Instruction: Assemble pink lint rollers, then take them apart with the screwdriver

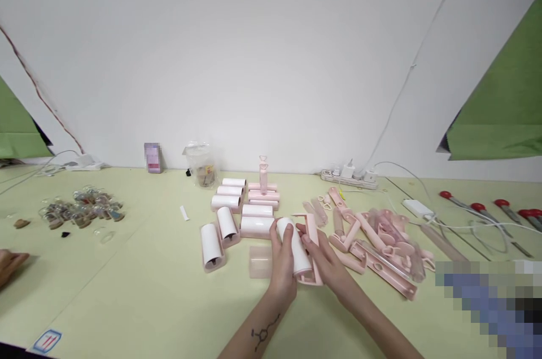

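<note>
In the head view, both hands work close together over the worktop. The left hand is curled round a white roll, thumb along its top; the right hand pinches a pink shell between thumb and fingers. The roll lies between the 2 hands, its near end slanting to the right, with the shell just beside it on the right hand's side. Whether the roll is seated in the shell cannot be told, since the fingers cover part of where they meet.

The step in hand looks like fitting roll and shell together. The next move probably calls for the left hand to steady the roll while the right hand lines up the shell's edge and presses evenly.

Just left of the left hand sits a clear box; farther left and beyond lie 7 other rolls. Pink parts lie heaped right of the right hand.
</note>
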`<action>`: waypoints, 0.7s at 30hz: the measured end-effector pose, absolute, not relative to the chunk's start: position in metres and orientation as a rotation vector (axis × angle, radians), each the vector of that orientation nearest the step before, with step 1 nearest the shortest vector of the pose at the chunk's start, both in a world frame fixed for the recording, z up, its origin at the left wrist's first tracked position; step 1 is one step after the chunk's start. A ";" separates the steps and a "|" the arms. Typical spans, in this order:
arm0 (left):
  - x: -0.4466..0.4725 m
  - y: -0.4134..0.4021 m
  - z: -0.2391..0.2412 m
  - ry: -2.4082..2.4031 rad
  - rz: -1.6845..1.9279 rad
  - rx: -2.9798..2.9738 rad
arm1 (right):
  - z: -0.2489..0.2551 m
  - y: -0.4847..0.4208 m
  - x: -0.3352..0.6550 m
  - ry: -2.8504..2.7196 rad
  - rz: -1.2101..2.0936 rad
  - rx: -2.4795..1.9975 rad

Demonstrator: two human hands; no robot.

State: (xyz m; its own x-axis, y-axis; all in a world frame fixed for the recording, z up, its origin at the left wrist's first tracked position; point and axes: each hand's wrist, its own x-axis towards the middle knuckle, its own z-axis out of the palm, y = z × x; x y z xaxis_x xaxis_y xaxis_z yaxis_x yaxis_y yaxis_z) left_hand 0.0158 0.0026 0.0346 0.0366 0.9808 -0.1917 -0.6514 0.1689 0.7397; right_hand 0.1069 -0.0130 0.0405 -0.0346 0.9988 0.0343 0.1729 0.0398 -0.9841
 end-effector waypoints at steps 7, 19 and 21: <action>0.015 -0.005 0.034 0.784 1.275 0.651 | 0.031 -0.013 0.110 -1.520 0.861 -1.345; -0.004 -0.010 0.039 0.661 1.067 0.883 | 0.028 -0.025 0.110 -1.684 0.587 -1.411; -0.012 -0.009 0.040 0.664 1.001 0.883 | 0.033 -0.026 0.115 -1.765 0.660 -1.352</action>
